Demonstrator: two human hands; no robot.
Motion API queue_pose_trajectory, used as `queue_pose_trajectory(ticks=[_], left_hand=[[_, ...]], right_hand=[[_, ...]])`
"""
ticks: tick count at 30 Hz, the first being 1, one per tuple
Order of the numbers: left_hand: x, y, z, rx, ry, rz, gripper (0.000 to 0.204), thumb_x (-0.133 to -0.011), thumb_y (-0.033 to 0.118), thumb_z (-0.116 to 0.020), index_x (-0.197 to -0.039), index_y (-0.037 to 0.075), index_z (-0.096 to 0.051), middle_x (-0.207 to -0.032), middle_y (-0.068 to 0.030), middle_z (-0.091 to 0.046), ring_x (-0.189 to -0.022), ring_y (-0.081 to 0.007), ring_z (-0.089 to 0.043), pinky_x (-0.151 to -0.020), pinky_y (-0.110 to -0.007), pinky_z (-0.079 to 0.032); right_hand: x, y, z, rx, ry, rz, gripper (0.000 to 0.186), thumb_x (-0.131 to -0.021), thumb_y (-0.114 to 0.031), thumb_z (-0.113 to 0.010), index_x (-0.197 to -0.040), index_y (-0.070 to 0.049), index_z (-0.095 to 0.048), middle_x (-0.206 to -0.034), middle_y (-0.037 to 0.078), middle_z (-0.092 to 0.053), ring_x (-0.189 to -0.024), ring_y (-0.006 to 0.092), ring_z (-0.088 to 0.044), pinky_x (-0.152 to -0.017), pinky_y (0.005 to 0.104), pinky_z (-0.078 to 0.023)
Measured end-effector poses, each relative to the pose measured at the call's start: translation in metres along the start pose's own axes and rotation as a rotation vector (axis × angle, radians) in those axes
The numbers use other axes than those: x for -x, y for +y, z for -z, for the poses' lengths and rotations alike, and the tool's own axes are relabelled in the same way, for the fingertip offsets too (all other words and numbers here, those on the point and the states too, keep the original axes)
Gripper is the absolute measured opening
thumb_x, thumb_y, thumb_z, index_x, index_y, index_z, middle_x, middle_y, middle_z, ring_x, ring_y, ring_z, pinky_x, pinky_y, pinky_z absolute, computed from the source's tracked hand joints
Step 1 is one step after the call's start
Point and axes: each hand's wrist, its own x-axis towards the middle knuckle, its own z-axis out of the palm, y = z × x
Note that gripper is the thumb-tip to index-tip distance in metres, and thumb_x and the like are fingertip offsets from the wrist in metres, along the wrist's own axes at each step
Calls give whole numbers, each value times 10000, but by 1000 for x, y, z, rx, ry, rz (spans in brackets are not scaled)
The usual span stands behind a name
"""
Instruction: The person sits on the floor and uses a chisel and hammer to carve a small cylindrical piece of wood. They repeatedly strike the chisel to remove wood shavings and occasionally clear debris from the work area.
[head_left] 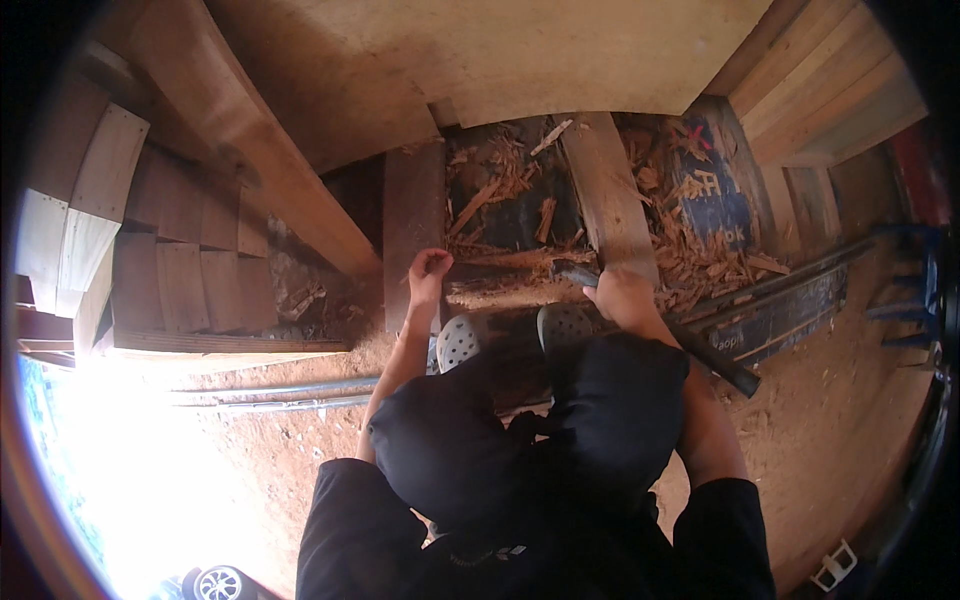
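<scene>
At centre right, a dark, straight bar [715, 358] is clamped in the right hand [625, 297], its tip beside jagged split wood [520, 260]. Well apart, the left hand [430, 268] curls; whether it pinches anything is unclear. A slipped grip could swing the bar onto 2 smooth, hole-dotted shoes [461, 343]; beyond lie dry, splintery chips [692, 268].

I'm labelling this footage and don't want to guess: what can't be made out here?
All in the head view:
Left hand: whether its fingertips pinch anything, too small to tell.
Dark tool: its middle, hidden by the right hand.
Shoes: their heels, hidden by the knees.
Plywood sheet: far side, cut off by the upper edge.
</scene>
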Motion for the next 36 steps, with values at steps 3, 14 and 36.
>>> queue_pose_trajectory(ticks=[3, 14, 36], left_hand=[[-4, -4, 0, -125, 5, -37, 118, -813, 28, -652, -922, 32, -607, -886, -36, -603, -875, -122, -557, -823, -243, -424], [5, 52, -42, 432, -218, -172, 440, -698, -83, -697, -1087, 42, -532, -1096, -96, -582, -1028, -200, -565, -896, -315, -448], [16, 88, -89, 300, -278, -298, 421, -480, -206, -595, -811, 40, -508, -732, -65, -543, -734, -196, -537, -748, -360, -454]], right_hand=[[-1, -1, 2, -18, -37, -15, 380, -827, -383, -613, -782, -10, -664, -762, 175, -651, -748, 340, -643, -678, 422, -496], [-3, -4, 6, 6, -81, -52, 363, -826, -375, -617, -811, -17, -677, -804, 169, -663, -783, 327, -655, -691, 420, -509], [-2, -4, 8, -38, -120, -108, 363, -823, -383, -619, -854, -27, -678, -860, 165, -666, -840, 340, -649, -728, 428, -513]])
